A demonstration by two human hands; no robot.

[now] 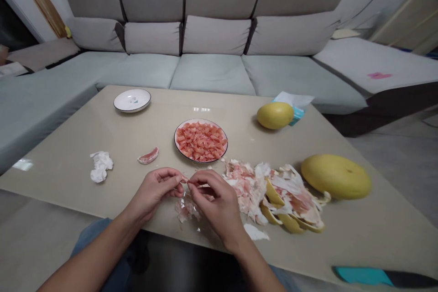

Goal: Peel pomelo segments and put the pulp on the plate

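My left hand (159, 191) and my right hand (215, 200) meet over the near part of the table, fingertips pinched together. Between them is a small pinkish pomelo piece (185, 181), mostly hidden by the fingers. Just beyond, a dark-rimmed plate (175, 143) is heaped with peeled red pomelo flesh (201, 141). One pomelo segment (148, 156), with pale membrane on it, lies on the table beyond my left hand. Scraps of membrane (185, 210) lie beneath my hands. Beside my right hand spreads a pile of torn membrane (244, 187) and yellow rind (290, 222).
Whole pomelos (337, 176) (274, 115) sit at the right, the farther one against a tissue pack (297, 115). A white plate (132, 101) stands far left, with crumpled tissue (101, 166) nearer. A teal-and-black knife (366, 275) lies at the near right edge. Behind the table (78, 132) is a sofa (208, 70).
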